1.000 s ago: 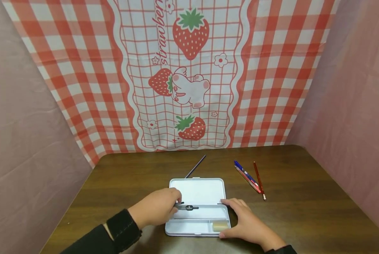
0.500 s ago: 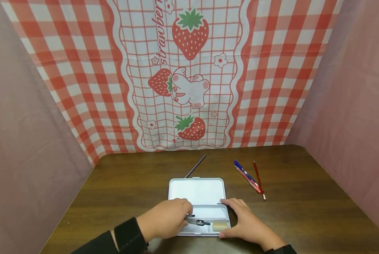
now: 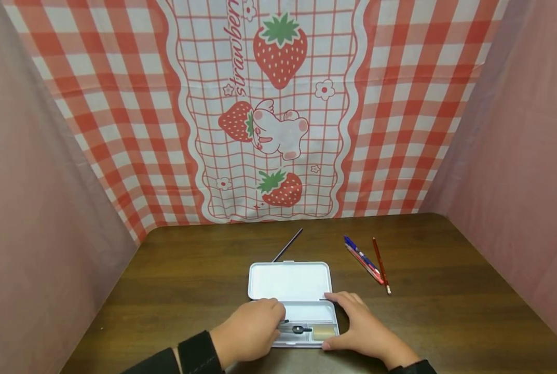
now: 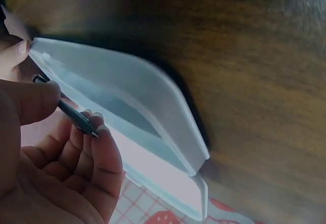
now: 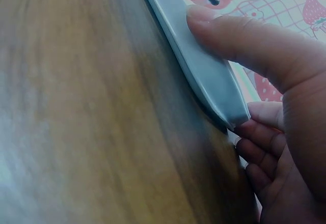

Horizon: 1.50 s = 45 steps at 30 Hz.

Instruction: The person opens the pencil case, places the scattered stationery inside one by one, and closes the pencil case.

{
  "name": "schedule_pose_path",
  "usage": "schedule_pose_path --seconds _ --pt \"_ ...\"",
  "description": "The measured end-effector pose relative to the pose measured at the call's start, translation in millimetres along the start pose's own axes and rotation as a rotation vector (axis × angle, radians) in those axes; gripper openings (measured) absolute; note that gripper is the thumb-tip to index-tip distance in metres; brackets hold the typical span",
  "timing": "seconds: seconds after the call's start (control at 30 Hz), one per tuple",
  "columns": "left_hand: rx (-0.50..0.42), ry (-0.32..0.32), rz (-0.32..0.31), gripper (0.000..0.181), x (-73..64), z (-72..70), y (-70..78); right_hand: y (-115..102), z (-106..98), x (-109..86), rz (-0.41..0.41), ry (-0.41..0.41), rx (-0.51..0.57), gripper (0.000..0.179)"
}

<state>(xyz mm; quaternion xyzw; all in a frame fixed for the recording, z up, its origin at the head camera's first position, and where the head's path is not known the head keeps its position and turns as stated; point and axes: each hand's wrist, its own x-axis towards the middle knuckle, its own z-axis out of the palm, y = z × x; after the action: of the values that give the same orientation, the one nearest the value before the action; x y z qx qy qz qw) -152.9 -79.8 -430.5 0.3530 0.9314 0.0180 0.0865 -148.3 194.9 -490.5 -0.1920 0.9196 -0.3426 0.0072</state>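
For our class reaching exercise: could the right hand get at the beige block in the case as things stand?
Probably yes: the right hand grips the case beside the beige block, whose top looks uncovered.

I now have the left hand (image 3: 252,330) farther right and nearer than a second ago, its compass (image 3: 299,329) shifted from the white case's (image 3: 289,280) rear compartment (image 3: 306,311) to the front compartment (image 3: 293,338), beside the beige block (image 3: 324,333).

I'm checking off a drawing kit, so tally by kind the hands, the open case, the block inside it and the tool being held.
Hands: 2, left hand and right hand
Cases: 1, white case
Compass-like tools: 1, dark compass-like tool in the left hand
Blocks: 1, beige block, perhaps an eraser
Total: 5
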Motion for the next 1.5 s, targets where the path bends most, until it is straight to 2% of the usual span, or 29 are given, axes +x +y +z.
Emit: schedule_pose_path --seconds 0.13,0.4,0.7,1.13,1.3,1.5 --pt "0.013 -0.016 0.004 0.019 0.5 2.6 0.9 0.5 0.3 -0.2 -0.001 -0.002 -0.003 0.1" --pt "0.059 0.026 0.026 0.018 0.2 6.5 -0.5 1.0 0.5 1.5 0.023 -0.009 0.007 0.101" --pt "0.05 -0.027 -0.001 0.019 -0.7 3.9 -1.9 1.3 2.1 2.2 0.014 -0.001 0.0 0.1" --pt "0.092 0.008 0.011 0.017 -3.7 5.0 -3.7 -0.9 1.0 -0.8 0.007 -0.02 0.012 0.099" --pt "0.093 0.023 0.014 0.009 -2.2 6.1 -3.1 -0.5 1.1 -0.8 0.009 -0.021 0.014 0.099" --pt "0.094 0.029 0.043 0.007 -1.4 8.6 -4.4 0.0 1.7 -0.7 0.005 -0.022 0.01 0.099"
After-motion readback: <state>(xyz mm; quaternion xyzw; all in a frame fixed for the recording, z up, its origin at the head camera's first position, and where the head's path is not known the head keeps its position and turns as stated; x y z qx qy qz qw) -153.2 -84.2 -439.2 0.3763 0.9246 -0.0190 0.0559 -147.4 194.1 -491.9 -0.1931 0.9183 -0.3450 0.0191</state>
